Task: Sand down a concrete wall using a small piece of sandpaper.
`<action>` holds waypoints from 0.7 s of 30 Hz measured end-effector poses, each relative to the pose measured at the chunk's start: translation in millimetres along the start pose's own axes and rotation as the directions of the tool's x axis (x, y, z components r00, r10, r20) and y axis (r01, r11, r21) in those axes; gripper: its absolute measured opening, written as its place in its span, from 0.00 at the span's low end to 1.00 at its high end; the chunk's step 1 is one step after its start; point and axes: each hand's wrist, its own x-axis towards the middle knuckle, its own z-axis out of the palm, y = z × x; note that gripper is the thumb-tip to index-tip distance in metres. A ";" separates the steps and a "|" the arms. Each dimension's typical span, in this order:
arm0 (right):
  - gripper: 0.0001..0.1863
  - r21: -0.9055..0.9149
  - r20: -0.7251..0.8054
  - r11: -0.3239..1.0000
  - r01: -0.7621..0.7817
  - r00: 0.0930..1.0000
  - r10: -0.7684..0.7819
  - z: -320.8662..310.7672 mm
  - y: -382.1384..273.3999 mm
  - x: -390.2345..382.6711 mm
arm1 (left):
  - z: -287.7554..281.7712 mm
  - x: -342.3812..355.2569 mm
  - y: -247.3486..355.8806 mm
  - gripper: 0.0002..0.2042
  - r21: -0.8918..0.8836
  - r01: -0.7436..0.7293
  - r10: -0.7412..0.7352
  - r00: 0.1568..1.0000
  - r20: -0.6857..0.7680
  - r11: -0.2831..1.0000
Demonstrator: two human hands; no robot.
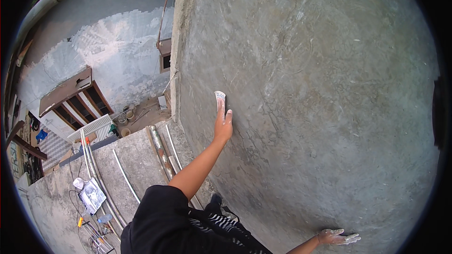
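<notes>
My left hand (223, 126) is up against a tall grey plastered wall (306, 89), its arm stretched out. Under its fingers is a small whitish strip of sandpaper (220, 95) with print on its back, curled at the top end and pressed to the wall. White dust coats the fingers and thumb. Low on the right, my right hand (335, 237) has its fingers stretched out beside the wall and holds nothing. Its palm and fingers are whitened; whether it touches the wall is hard to tell.
A rough concrete ledge (136, 146) bears long metal pipes (125, 175), a rusty pole (161, 153), a powder-smeared tray (92, 195), a plastic bottle (105, 218) and cables. Past its edge lies a lower yard with buckets (126, 118) and a house with a shuttered window (81, 106).
</notes>
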 end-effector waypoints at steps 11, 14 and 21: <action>0.35 0.012 -0.012 1.000 -0.001 1.000 0.002 2.9 3.5 -2.0 | 17.8 -73.4 19.1 0.34 0.006 -0.071 0.070 0.992 0.108 0.997; 0.34 0.010 -0.006 1.000 0.004 1.000 -0.004 1.5 4.4 -1.2 | 11.3 -36.1 17.6 0.34 0.041 0.024 -0.027 0.996 0.081 0.999; 0.35 -0.005 0.010 1.000 -0.021 1.000 0.021 1.0 0.5 -0.4 | 24.1 -89.5 44.5 0.34 0.027 -0.048 0.042 0.980 0.193 0.998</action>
